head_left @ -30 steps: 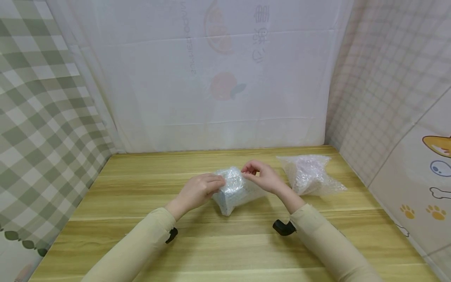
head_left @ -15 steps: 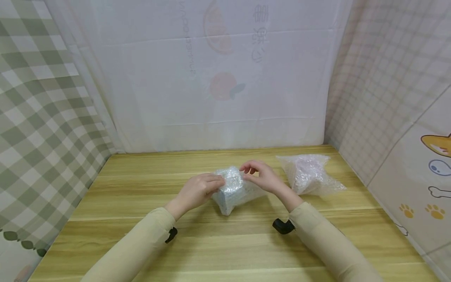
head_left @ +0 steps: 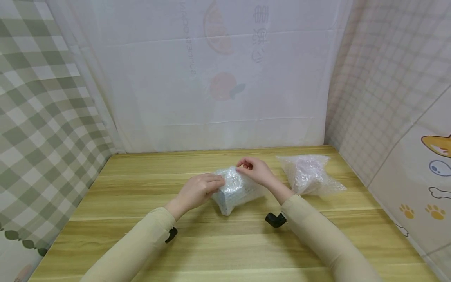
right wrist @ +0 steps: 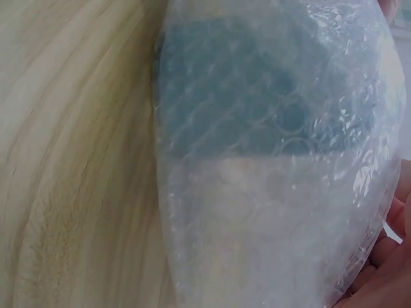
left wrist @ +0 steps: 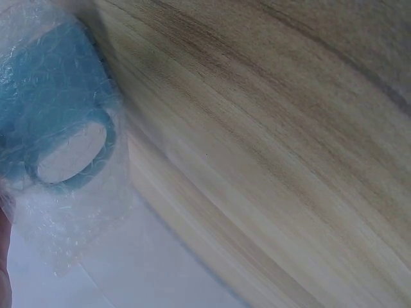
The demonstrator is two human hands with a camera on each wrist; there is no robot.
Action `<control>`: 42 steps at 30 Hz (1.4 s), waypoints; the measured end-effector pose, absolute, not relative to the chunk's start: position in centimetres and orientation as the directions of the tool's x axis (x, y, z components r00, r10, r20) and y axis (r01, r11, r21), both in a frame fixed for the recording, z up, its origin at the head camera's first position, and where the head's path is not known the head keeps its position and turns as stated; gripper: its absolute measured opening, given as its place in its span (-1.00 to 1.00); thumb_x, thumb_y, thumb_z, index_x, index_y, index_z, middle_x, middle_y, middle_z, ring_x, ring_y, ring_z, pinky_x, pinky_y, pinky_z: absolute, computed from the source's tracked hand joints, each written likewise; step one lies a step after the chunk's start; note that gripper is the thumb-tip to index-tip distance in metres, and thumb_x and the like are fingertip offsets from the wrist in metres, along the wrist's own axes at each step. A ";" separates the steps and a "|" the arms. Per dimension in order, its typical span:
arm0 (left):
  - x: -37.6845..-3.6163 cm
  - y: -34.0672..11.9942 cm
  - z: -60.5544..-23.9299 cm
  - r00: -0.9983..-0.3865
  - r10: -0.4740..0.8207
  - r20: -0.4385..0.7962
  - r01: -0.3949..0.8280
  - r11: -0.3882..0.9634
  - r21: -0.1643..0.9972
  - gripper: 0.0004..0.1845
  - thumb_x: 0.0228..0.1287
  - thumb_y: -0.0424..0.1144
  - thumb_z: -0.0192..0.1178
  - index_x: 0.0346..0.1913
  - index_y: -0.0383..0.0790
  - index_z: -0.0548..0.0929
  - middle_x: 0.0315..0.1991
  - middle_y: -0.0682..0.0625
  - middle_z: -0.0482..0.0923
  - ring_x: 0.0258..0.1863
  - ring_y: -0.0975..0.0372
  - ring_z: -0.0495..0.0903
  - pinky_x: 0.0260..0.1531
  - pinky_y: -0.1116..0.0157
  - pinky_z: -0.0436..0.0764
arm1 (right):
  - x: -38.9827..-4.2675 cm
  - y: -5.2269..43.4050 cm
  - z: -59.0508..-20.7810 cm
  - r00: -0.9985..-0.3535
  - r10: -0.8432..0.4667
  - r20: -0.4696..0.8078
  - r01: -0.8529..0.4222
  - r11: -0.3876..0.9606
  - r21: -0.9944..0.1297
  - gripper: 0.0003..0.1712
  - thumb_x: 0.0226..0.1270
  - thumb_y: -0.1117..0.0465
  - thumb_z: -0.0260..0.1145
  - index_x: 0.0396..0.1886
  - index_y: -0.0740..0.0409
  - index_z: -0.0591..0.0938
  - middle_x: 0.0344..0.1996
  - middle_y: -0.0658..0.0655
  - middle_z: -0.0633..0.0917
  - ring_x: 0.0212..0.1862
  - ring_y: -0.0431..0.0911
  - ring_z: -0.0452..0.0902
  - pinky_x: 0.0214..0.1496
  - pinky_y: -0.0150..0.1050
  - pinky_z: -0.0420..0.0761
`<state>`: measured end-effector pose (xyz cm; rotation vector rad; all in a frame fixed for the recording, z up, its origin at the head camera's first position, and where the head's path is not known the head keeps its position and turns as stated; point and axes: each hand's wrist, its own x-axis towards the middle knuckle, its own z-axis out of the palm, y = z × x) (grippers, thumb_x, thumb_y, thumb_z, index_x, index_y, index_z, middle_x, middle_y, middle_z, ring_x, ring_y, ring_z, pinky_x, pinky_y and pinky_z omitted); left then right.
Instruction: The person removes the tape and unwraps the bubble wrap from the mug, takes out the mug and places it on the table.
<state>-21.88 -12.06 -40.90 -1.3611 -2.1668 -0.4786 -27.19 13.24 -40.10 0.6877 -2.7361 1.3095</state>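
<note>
Grip of the left hand (head_left: pixel 201 188): fingers bent over the upper left corner of a bubble-wrap package (head_left: pixel 237 192), holding it down on the wood-grain surface (head_left: pixel 225 250) near the centre of the frame, probably as an anchor against sliding. Left thumb out of sight. Grip of the right hand (head_left: pixel 260 172): thumb and forefinger together in a pinch at the far edge of the same package, seemingly on its plastic; too small to tell how much film between the fingertips. Likely a split of roles, steady hold on one side and finer fingering on the other.

Inside the package, at upper left of the left wrist view, a teal mug (left wrist: pixel 51 90), with a loop handle (left wrist: pixel 109 144) visible through the bubbles. In the right wrist view, teal across the upper half of the wrapping, paler plastic below, right fingers against the lower right edge.

At right of the head view, behind the right wrist, a second bubble-wrap package (head_left: pixel 309 174), faintly pinkish inside, corners splayed, apart from the first, presumably to leave working room. At the back, white cloth (head_left: pixel 151 82) with a faded fruit print.
</note>
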 end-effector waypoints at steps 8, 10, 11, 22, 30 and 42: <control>-22.0 -12.1 -41.1 -0.347 0.714 0.608 0.905 0.426 0.016 -0.59 -0.02 -0.51 0.48 -0.02 -0.34 0.72 -0.04 -0.15 0.70 -0.02 0.07 0.68 0.11 0.21 0.58 | -26.7 13.3 -39.5 -0.825 -0.438 0.356 -0.553 0.503 -0.664 -0.82 0.31 0.25 0.40 -0.15 0.23 0.67 -0.28 0.08 0.68 -0.21 -0.05 0.54 -0.10 -0.13 0.57; -22.0 -12.1 -41.1 -0.344 0.714 0.610 0.905 0.425 0.014 -0.58 -0.03 -0.52 0.49 -0.02 -0.35 0.71 -0.04 -0.15 0.70 -0.02 0.07 0.68 0.10 0.21 0.58 | -26.5 13.7 -39.3 -0.773 -0.488 0.405 -0.626 0.482 -0.613 -0.79 0.26 0.26 0.44 -0.14 0.21 0.67 -0.20 0.09 0.69 -0.13 -0.02 0.55 -0.02 -0.07 0.56; -22.0 -12.1 -41.1 -0.343 0.714 0.610 0.906 0.424 0.013 -0.57 -0.04 -0.52 0.49 -0.02 -0.35 0.71 -0.04 -0.15 0.70 -0.02 0.07 0.68 0.09 0.21 0.59 | -26.4 13.8 -39.2 -0.742 -0.516 0.429 -0.664 0.475 -0.578 -0.77 0.23 0.25 0.46 -0.13 0.19 0.68 -0.18 0.09 0.70 -0.09 -0.01 0.55 0.02 -0.04 0.55; -22.1 -12.2 -41.0 -0.344 0.706 0.619 0.900 0.436 0.003 -0.49 -0.07 -0.50 0.52 0.05 -0.36 0.69 -0.03 -0.13 0.70 -0.07 0.08 0.70 -0.04 0.24 0.66 | -25.2 14.5 -38.2 -0.483 -0.701 0.525 -0.868 0.461 -0.184 -0.65 0.04 0.07 0.60 -0.18 0.02 0.72 -0.11 0.01 0.70 0.04 0.03 0.52 0.13 0.05 0.46; -22.1 -12.2 -41.0 -0.347 0.705 0.618 0.899 0.438 0.004 -0.48 -0.06 -0.49 0.52 0.07 -0.35 0.69 0.00 -0.13 0.69 -0.07 0.08 0.70 -0.07 0.25 0.67 | -24.5 13.6 -38.0 -0.465 -0.732 0.498 -0.855 0.518 -0.036 -0.64 0.06 0.08 0.58 -0.13 0.00 0.72 -0.09 0.01 0.70 0.06 0.03 0.53 0.19 0.06 0.45; -22.2 -12.2 -41.2 -0.358 0.707 0.610 0.895 0.445 0.009 -0.48 -0.03 -0.48 0.51 0.09 -0.34 0.68 0.02 -0.14 0.68 -0.07 0.08 0.70 -0.10 0.27 0.67 | -24.1 12.5 -38.0 -0.375 -0.763 0.526 -0.823 0.535 0.189 -0.73 0.04 0.18 0.57 -0.22 0.02 0.74 -0.21 0.02 0.72 -0.08 -0.01 0.59 0.05 -0.04 0.53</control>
